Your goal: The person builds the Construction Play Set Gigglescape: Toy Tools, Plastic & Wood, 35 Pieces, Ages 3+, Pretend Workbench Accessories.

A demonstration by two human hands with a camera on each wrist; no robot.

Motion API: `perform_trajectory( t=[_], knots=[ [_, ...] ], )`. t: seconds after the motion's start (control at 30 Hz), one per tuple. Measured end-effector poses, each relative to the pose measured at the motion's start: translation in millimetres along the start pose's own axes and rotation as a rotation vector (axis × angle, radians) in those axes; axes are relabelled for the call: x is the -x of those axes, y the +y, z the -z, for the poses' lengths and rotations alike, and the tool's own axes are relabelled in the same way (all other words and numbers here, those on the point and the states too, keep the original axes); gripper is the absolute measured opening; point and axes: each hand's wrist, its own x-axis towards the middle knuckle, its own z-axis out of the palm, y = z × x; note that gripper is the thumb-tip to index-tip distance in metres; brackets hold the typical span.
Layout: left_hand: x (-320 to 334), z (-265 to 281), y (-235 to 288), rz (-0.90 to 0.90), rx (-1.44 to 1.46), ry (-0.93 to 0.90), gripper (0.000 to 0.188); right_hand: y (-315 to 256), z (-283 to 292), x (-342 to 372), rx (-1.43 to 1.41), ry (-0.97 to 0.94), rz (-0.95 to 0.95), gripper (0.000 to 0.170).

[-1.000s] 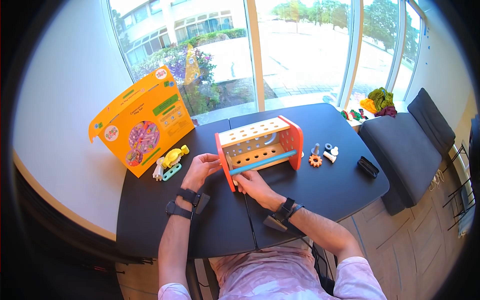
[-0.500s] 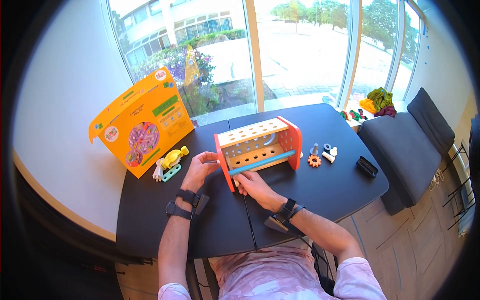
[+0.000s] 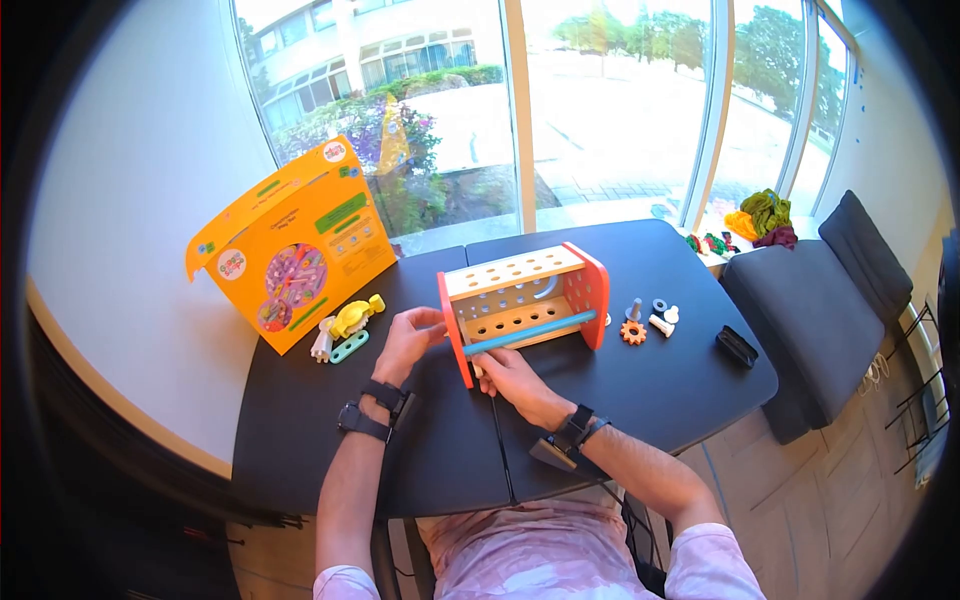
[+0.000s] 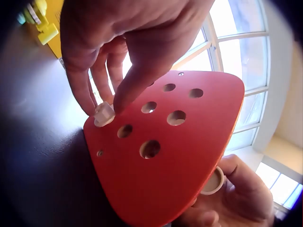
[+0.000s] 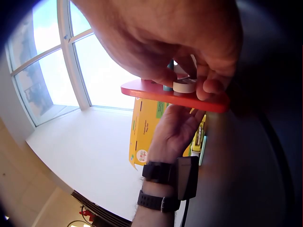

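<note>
A wooden toy workbench (image 3: 512, 273) with red side panels and a blue bar (image 3: 530, 333) stands on the black table. At the outer face of its left red panel (image 4: 189, 142), my left hand (image 3: 408, 342) pinches a small white faceted piece (image 4: 104, 114) between thumb and finger, near the panel's corner. On the panel's inner side, my right hand (image 3: 522, 385) holds a white round piece (image 5: 184, 85) with its fingers, close to the blue bar. Several round holes pierce the red panel.
An orange box (image 3: 295, 245) stands at the back left, with yellow and white toy parts (image 3: 350, 318) and a teal strip (image 3: 350, 346) before it. To the right lie an orange gear (image 3: 633, 333), a grey bolt (image 3: 634, 309), white pieces (image 3: 662, 324) and a black case (image 3: 737, 347).
The head view has shifted slightly, so the scene sits a little lower and further right. Both hands remain at the left red panel, with little visible movement.
</note>
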Motion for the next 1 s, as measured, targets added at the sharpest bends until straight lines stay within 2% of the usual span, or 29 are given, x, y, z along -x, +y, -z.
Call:
perform_trajectory(
  t=[0.1, 0.2, 0.3, 0.4, 0.5, 0.6, 0.8, 0.9, 1.0],
  knots=[
    [6.3, -9.2, 12.3, -0.115, 0.113, 0.058, 0.023, 2.4, -1.0, -0.2, -0.009, -0.003, -0.007, 0.027],
    [-9.0, 1.7, -2.6, 0.111, -0.064, 0.124, 0.022, 5.9, -0.7, -3.6, -0.015, -0.013, -0.004, 0.028],
    [-12.9, 6.7, -13.6, 0.015, -0.031, 0.031, 0.021, 6.3, -4.4, -3.6, -0.032, -0.007, 0.012, 0.025],
    [-3.6, -3.0, -6.5, -0.126, 0.073, 0.092, 0.022, 4.4, -6.5, -4.5, -0.041, 0.007, 0.01, 0.025],
    [-8.6, 5.0, -12.1, 0.068, 0.015, 0.142, 0.022, 2.2, -7.4, -6.0, -0.039, 0.007, 0.004, 0.026],
    [-9.8, 6.2, -12.0, 0.1, -0.023, 0.029, 0.022, 3.7, -6.2, -6.4, -0.038, 0.008, -0.002, 0.027],
    [-14.7, 8.2, -27.2, -0.055, -0.017, 0.02, 0.022, 3.9, -9.9, -6.4, -0.061, 0.004, 0.011, 0.028],
    [-7.9, 0.0, -14.6, -0.05, -0.008, 0.061, 0.021, 4.3, -9.3, -5.8, -0.076, -0.001, 0.01, 0.028],
    [-10.1, 0.4, -10.3, 0.144, 0.042, 0.112, 0.021, 5.8, -8.8, -7.0, -0.087, -0.007, 0.009, 0.029]
  ],
)
